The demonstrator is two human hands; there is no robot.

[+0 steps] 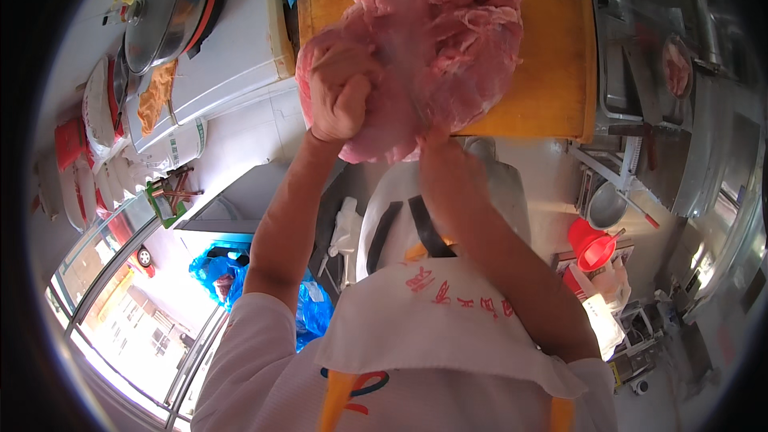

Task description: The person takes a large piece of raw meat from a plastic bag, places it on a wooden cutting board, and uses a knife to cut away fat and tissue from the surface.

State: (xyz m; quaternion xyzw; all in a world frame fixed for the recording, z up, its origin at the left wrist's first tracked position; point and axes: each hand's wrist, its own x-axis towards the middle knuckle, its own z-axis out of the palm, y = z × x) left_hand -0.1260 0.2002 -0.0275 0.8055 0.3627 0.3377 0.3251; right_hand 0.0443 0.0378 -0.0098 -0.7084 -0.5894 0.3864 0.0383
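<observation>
A large slab of raw pink meat (472, 48) lies over a yellow wooden cutting board (552, 96), reaching from its back edge down past its front edge. My left hand (340, 92) has its fingers curled and closed on the left part of the meat. My right hand (440, 152) is low at the front edge of the meat, right of the left hand, with its fingers closed. A thin streak rises from it into the meat, but what it grips is mostly hidden.
Left, a counter holds a lidded pan (156, 16) and orange cloth (156, 96). Right, a steel counter holds a large cleaver (640, 88) and dish of meat (676, 68). Below stand a red bucket (584, 240) and metal bowl (604, 208). Blue bags (208, 272) are lower left.
</observation>
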